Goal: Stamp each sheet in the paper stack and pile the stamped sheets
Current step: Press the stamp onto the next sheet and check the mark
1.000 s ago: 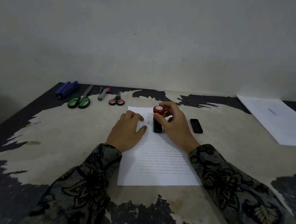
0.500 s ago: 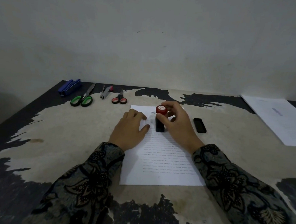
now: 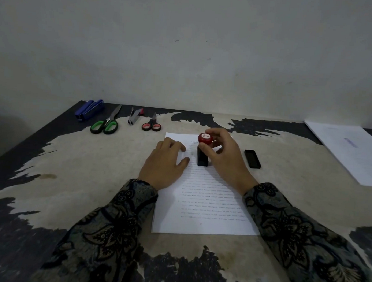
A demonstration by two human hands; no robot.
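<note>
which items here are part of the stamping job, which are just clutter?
In use: stamp, sheet, stamped pile, stamp cap, left hand, right hand.
Lying about: green scissors, red scissors, blue stapler, staple remover.

The stamp [image 3: 205, 138] knob's white marking and the sheet [image 3: 207, 199] print are illegible.

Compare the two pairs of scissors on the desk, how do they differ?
The green-handled scissors are the larger pair, with long blades pointing to the far right; the red-handled scissors are smaller, with short blades pointing almost straight away. The green pair lies further left, beside the blue stapler. Both lie flat, blades closed, handles toward the person.
</note>
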